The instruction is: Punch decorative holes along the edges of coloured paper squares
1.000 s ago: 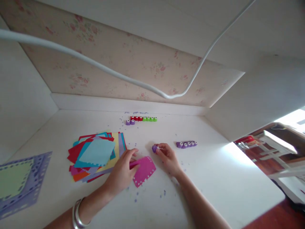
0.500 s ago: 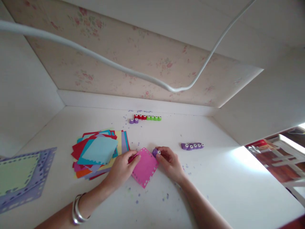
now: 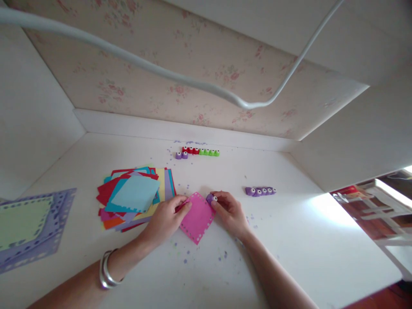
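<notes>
A square of pink paper point(image 3: 198, 219) with small holes punched along its edges is turned corner-down between my hands. My left hand point(image 3: 170, 216) pinches its left corner between thumb and fingers. In my right hand point(image 3: 229, 211) is a small purple craft punch point(image 3: 210, 198) with a white, eye-like top, gripped by thumb and fingertips at the paper's upper right edge. How far the paper sits inside the punch cannot be made out.
To the left lies a pile of coloured paper point(image 3: 135, 195), and farther left purple and pale green punched sheets point(image 3: 24, 223). Purple punches point(image 3: 260, 191) stand in a row at right; red and green punches point(image 3: 199, 151) and two purple ones point(image 3: 181, 155) stand near the wall. Paper bits dot the table point(image 3: 154, 283).
The camera view has shifted, so the table and its things sit slightly higher in the picture. Both hands keep their holds on the pink paper and the purple punch.
</notes>
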Action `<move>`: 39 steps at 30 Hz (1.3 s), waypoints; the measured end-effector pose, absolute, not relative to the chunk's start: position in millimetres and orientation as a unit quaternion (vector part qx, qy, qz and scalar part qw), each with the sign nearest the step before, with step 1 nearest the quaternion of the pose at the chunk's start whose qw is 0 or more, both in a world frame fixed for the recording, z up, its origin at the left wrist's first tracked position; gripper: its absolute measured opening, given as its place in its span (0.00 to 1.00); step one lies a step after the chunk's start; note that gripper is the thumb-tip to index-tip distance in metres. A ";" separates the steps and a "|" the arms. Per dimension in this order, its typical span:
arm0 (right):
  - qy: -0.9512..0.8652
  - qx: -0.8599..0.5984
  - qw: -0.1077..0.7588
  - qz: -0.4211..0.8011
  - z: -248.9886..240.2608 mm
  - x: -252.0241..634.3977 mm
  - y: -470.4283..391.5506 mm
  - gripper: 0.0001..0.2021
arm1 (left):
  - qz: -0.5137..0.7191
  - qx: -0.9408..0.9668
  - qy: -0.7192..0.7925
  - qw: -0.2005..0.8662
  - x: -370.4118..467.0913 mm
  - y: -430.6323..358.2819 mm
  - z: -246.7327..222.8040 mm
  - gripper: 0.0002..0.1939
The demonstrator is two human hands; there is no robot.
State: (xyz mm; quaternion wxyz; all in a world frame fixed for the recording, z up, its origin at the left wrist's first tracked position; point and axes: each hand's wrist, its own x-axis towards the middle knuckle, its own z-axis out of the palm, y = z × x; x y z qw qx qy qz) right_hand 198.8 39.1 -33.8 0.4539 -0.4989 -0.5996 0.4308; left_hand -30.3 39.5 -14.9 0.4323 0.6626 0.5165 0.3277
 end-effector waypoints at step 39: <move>-0.709 -0.508 0.383 0.304 -27.3 199.5 38.9 0.09 | 0.322 0.689 0.540 0.361 -27.3 36.9 -20.6 0.13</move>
